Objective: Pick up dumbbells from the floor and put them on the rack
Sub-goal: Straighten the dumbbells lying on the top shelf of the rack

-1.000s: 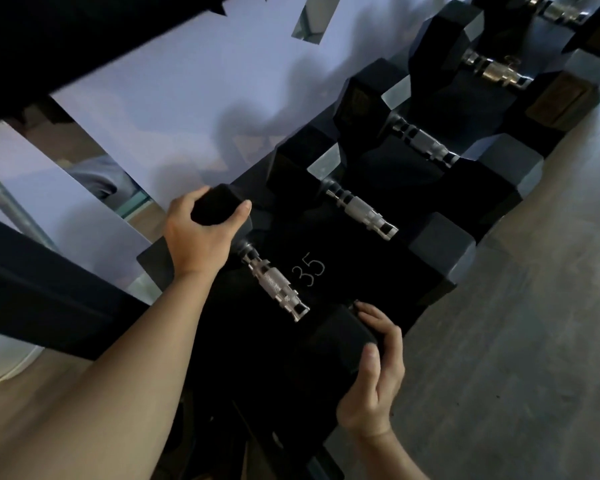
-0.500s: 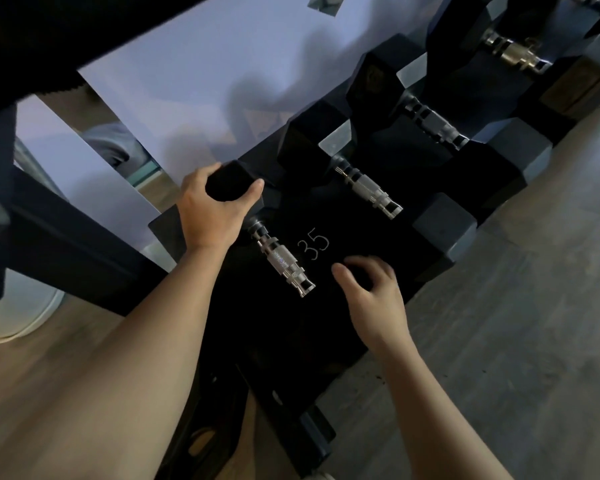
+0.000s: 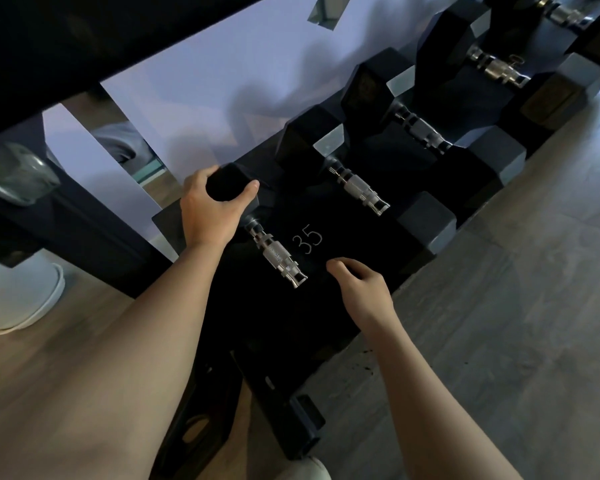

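Head view, only one here. Person is leaning over the low rack point(image 3: 361, 244). Nearest dumbbell point(image 3: 279, 258) is sitting in the end slot, the one marked "35" point(image 3: 307, 241), knurled handle running from the far head down toward the near head.

Left hand point(image 3: 210, 211) is wrapping over the far head point(image 3: 227, 187), thumb on one side, fingers curling over the top, clamping it. My read: steadying or nudging that end so the weight seats square in the cradle.

Right hand point(image 3: 359, 284) is sitting above the dark near end of the slot, fingers loosely curled, pinching nothing I can make out. Can't tell if it's touching the near head; everything there is black on black.

Three more dumbbells point(image 3: 359, 187) are lying in the next slots toward the upper right, all parallel, heads resting on the rails so the handles stay free for grabbing.

Floor point(image 3: 499, 323) beside the rack is showing no loose dumbbells in frame. Judging by that, this one is basically racked and getting its final alignment. Risk, as I see it: fingers caught between head and rail if it shifts.
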